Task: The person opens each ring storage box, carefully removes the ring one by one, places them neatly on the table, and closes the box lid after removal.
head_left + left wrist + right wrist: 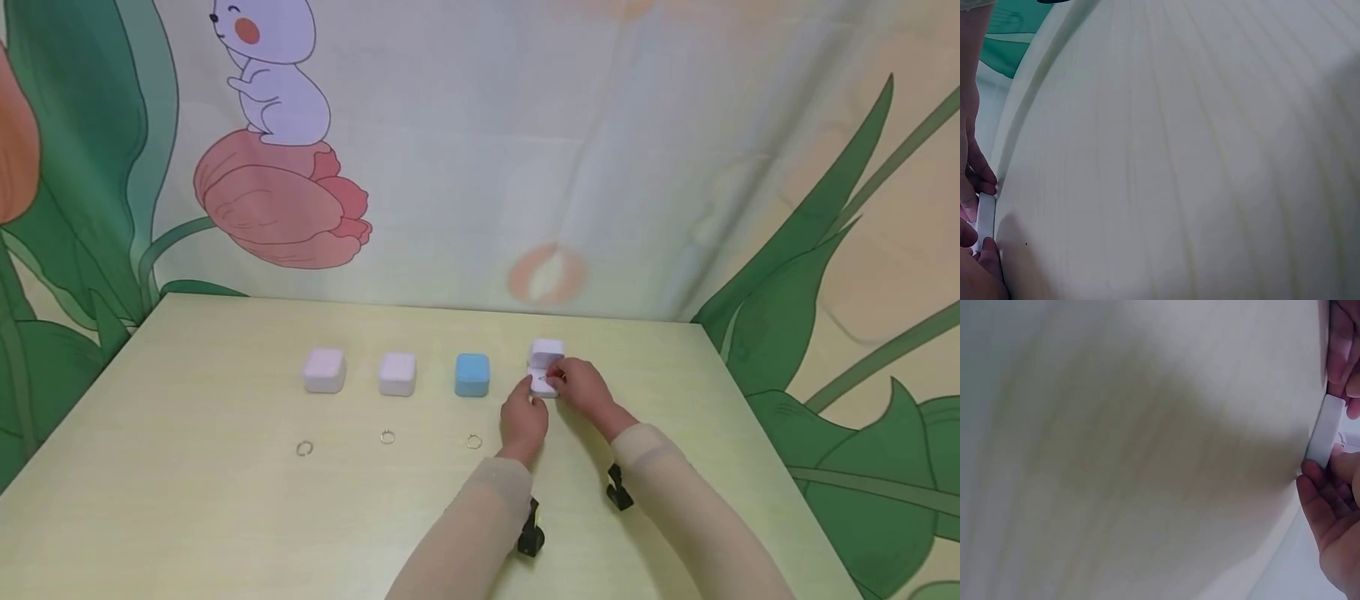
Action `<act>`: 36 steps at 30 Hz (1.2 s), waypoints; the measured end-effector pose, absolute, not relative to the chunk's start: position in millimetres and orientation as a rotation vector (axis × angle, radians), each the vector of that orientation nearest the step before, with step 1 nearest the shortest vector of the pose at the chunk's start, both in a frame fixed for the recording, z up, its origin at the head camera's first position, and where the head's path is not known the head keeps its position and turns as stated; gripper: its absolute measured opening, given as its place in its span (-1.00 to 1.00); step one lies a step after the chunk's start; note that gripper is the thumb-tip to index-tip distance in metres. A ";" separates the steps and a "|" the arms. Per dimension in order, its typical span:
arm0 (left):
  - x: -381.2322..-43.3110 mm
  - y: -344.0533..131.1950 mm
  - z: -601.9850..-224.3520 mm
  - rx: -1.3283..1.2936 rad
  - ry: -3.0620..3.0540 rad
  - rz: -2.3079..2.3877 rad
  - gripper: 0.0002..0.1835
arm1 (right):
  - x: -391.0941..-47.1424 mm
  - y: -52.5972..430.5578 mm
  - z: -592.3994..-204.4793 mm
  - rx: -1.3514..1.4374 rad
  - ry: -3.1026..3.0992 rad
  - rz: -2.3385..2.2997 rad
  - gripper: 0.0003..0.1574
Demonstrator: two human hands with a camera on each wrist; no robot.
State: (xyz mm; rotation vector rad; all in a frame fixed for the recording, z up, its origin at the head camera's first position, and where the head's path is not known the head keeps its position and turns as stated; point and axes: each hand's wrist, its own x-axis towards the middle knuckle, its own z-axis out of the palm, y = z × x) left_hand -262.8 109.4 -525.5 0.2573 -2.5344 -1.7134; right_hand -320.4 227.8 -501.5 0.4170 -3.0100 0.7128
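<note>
A small white ring box [545, 352] stands with its lid up, to the right of the row of boxes. My left hand [522, 423] holds its left front side, thumb at the top edge and fingers outside, as the left wrist view also shows. My right hand [587, 385] grips the right end of the box, with fingertips reaching over the inside. A thin ring [1341, 440] shows in the box beside that hand's thumb [1342, 460] in the right wrist view. The fingers partly hide the inside of the box.
Left of the open box stand a closed blue box [472, 375] and two pale pink boxes, one middle [397, 374], one far left [325, 371]. In front of them lie a gold ring [474, 441] and two silvery rings [387, 436]. A printed curtain [450, 167] hangs behind the table.
</note>
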 end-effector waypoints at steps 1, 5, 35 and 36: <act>-262.6 109.1 -525.4 0.251 -2.534 -1.706 -0.52 | -320.9 227.5 -502.5 0.420 -3.007 0.692 -0.86; -261.9 108.4 -525.5 0.234 -2.516 -1.707 -0.51 | -320.5 225.3 -503.4 0.447 -2.986 0.592 -0.87; -262.7 109.1 -526.2 0.235 -2.529 -1.710 -0.49 | -313.8 226.2 -502.1 0.468 -2.939 0.595 -0.86; -262.6 109.1 -526.7 0.233 -2.526 -1.717 -0.49 | -313.6 226.3 -502.1 0.465 -2.937 0.600 -0.86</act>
